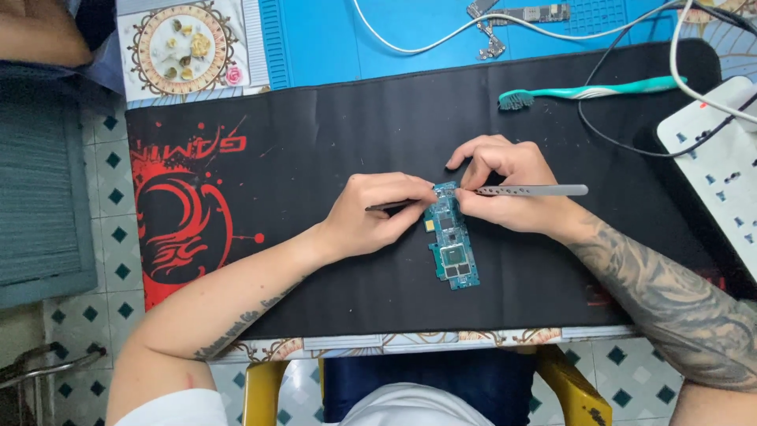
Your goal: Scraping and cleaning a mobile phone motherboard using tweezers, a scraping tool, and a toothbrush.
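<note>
A narrow blue-green circuit board (450,235) lies flat on the black desk mat (331,142), its long side running toward and away from the person. Only its far end is under the fingers; the near end, with its square metal shields, lies bare and untouched.

The right hand (509,188) rests on the board's far right corner, fingers curled together and pinching silver tweezers (530,190) whose handle juts out to the right of the board, the tips meeting the board's far edge. The left hand (378,211) sits just left of the board, fingertips pressed against its far left edge, fingers bunched around a thin dark tool (386,206) that points at the board; whether the tool's tip touches the board, I cannot tell.

Beyond the board, well apart, a teal toothbrush (587,92) lies on the mat's far edge. Farther still, a blue work mat (315,39) carries a second small board (530,13) and a white cable (426,43). To the board's right, past the tweezers, stands a white power strip (721,166) with black cables (623,142) running to it. Far left of the board, the mat bears a red emblem (181,213).
</note>
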